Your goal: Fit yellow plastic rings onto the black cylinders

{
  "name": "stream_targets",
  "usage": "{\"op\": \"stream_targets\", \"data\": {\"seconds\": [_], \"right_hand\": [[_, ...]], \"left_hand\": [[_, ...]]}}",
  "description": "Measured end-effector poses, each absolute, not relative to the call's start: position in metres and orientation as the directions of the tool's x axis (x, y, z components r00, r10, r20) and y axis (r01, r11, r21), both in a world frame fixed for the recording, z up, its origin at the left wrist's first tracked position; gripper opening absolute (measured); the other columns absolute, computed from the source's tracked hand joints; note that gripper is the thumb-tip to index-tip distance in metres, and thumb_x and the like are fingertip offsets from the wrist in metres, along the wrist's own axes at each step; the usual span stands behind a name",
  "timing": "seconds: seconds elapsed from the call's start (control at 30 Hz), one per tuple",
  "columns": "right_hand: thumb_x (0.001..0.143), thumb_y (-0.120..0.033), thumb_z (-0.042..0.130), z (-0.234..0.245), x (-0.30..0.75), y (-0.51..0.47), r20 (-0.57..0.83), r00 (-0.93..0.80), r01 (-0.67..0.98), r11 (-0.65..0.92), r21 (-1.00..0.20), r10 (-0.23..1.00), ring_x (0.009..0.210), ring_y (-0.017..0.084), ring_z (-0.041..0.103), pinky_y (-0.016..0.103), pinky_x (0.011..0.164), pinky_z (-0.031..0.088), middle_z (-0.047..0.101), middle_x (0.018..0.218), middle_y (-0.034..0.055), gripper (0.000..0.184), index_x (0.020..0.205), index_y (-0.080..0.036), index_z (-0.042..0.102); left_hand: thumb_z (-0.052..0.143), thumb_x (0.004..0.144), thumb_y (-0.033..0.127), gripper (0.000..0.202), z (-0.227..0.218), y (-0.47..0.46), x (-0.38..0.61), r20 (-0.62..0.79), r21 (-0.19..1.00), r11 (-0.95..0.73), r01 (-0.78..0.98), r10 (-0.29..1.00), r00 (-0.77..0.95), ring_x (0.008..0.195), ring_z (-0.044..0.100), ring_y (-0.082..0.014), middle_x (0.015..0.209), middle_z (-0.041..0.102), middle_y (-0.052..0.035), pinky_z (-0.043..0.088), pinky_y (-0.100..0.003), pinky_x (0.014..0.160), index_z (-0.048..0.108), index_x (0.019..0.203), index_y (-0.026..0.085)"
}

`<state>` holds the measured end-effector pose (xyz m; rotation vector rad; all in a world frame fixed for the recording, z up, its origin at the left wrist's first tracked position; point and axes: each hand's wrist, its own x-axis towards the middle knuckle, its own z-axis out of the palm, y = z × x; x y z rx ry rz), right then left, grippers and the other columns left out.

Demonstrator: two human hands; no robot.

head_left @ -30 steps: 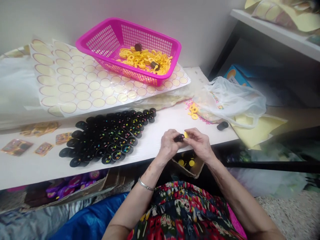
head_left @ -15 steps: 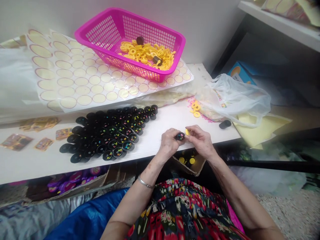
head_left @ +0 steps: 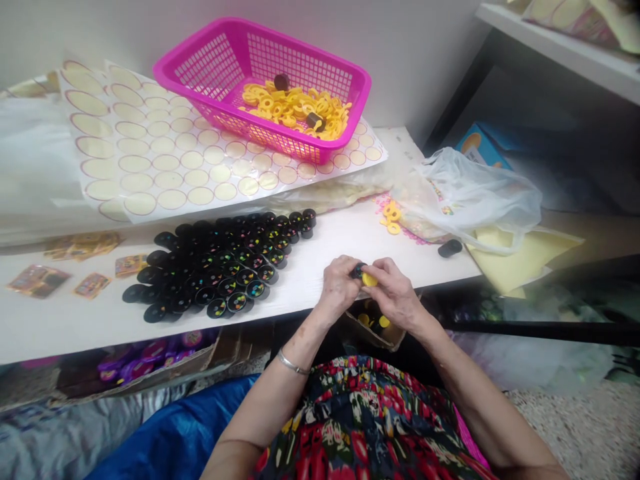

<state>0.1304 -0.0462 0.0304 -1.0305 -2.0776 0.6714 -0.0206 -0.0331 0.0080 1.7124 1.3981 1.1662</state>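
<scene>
My left hand (head_left: 339,283) is closed round a small black cup (head_left: 357,270) just above the table's front edge. Between the fingers of my right hand (head_left: 396,293) is a round yellow lid (head_left: 370,279), which touches or overlaps the cup's mouth. Fingers hide much of both pieces. Left of my hands stand many black cups (head_left: 245,277) in close rows, with small coloured bits inside the nearer ones. Beneath my hands, a cardboard box (head_left: 383,341) holds dark pieces with yellow tops.
A pink basket (head_left: 210,100) of yellow ring-shaped pieces rests on sticker sheets (head_left: 173,199) at the back. To the right lie loose yellow rings (head_left: 393,213), a plastic bag (head_left: 480,193) and a black cup (head_left: 450,249). Small printed packets (head_left: 37,280) lie at left.
My right hand has moved slightly left and turned the yellow lid from edge-on to face up, bringing it against the black cup. The view has shifted a little.
</scene>
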Motion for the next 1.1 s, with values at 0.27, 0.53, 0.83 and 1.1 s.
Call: {"op": "stream_targets", "data": {"seconds": [0.27,0.53,0.83,1.1], "right_hand": [[0.083,-0.021,0.052,0.033,0.130,-0.046,0.386,-0.426,0.494,0.568,-0.658,0.818,0.088,0.018,0.052,0.032,0.074,0.047,0.048,0.097,0.0069,0.035,0.118,-0.022,0.050],[0.079,-0.022,0.057,0.043,0.122,-0.035,0.351,-0.351,0.507,0.492,-0.708,0.868,0.085,0.019,0.052,0.032,0.074,0.046,0.052,0.090,0.0063,0.021,0.100,-0.019,0.056],[0.077,-0.018,0.056,0.045,0.114,-0.033,0.261,-0.330,0.525,0.406,-0.748,0.907,0.080,0.017,0.051,0.030,0.071,0.044,0.049,0.088,0.0042,0.020,0.097,-0.019,0.058],[0.072,-0.011,0.059,0.047,0.108,-0.033,0.224,-0.248,0.374,0.307,-0.875,0.942,0.074,0.014,0.049,0.026,0.066,0.041,0.049,0.081,0.0011,0.018,0.088,-0.019,0.060]], "left_hand": [[0.060,0.064,0.011,0.015,0.009,-0.033,-0.021,0.220,0.882,-0.220,0.416,0.974,0.048,0.073,0.054,-0.0139,0.073,0.060,-0.0008,0.042,-0.025,0.068,0.066,0.076,0.019],[0.065,0.065,0.022,0.012,0.012,-0.032,-0.020,0.159,0.861,-0.177,0.477,0.984,0.077,0.072,0.052,-0.0146,0.071,0.059,-0.0006,0.040,-0.026,0.067,0.068,0.076,0.020],[0.061,0.062,0.016,0.008,0.014,-0.032,-0.019,0.147,0.874,-0.163,0.457,0.987,0.071,0.070,0.050,-0.0141,0.068,0.056,-0.0005,0.039,-0.026,0.066,0.065,0.068,0.017],[0.055,0.057,0.012,0.027,0.025,-0.029,-0.034,-0.123,0.989,0.130,-0.067,0.987,0.101,0.072,0.054,-0.0135,0.077,0.063,-0.0016,0.040,-0.025,0.067,0.070,0.080,0.015]]}}
